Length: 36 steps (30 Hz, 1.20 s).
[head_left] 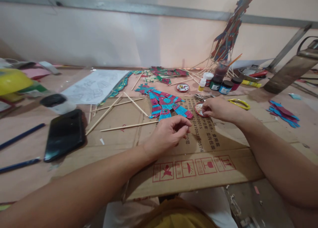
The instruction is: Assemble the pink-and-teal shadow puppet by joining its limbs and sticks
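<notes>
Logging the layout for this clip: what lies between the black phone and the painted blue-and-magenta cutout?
In the head view, thin wooden sticks lie on the cardboard between the phone and the cutout.

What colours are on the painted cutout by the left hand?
Bright blue and dark pink, in stripes, on the painted cutout; head view shows it.

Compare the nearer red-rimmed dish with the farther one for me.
The nearer dish is partly hidden by the right hand; the farther dish is in full view, away from both hands. The nearer dish looks mostly pale and speckled inside, the farther one patched with yellow and dark colors. Both are round with red rims.
</notes>
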### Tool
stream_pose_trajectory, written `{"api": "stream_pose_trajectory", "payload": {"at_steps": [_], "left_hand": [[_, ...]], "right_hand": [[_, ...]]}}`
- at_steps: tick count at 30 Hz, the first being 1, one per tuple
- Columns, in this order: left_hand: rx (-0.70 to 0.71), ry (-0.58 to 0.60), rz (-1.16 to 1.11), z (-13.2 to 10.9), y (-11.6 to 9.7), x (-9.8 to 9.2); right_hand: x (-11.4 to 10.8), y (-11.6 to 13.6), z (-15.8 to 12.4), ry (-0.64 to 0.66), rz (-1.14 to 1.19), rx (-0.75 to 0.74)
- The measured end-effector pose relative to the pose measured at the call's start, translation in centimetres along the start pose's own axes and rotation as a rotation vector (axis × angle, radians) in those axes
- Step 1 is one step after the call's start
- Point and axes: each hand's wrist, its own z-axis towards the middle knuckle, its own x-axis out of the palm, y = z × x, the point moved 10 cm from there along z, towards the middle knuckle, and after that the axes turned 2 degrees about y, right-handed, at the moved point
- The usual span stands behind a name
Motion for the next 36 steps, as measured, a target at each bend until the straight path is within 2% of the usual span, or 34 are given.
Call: {"api": "stream_pose_trajectory", "payload": {"at_steps": [8,14,17,21,25,30,36], "left_hand": [[-0.015,0.009,-0.013,0.0,0.3,0.1],[-0.029,0.007,-0.042,0.1,0.4,0.1],[-0.035,0.009,-0.055,0.0,0.4,0.1],[-0.056,-0.014,-0.090,0.0,0.4,-0.2],[-0.047,-0.080,-0.085,0.4,0.4,-1.2],[0.007,-0.159,0.031,1.2,0.3,-2.6],[0.019,-0.107,0.201,1.2,0.0,-2.2]], "right_hand": [[-0.1,0.7,0.0,0.004,-0.077,-0.003],[0.2,0.4,0.1,0.035,0.000,0.026],[-0.2,0.1,0.0,-0.017,0.033,0.044],[-1.8,-0.2,-0.2,-0.180,0.148,0.068],[-3.0,1.6,-0.7,-0.313,0.296,-0.060],[-3.5,5.2,-1.7,-0.381,0.332,-0.221],[-3.5,7.8,-2.7,-0.414,0.277,-0.324]]}}
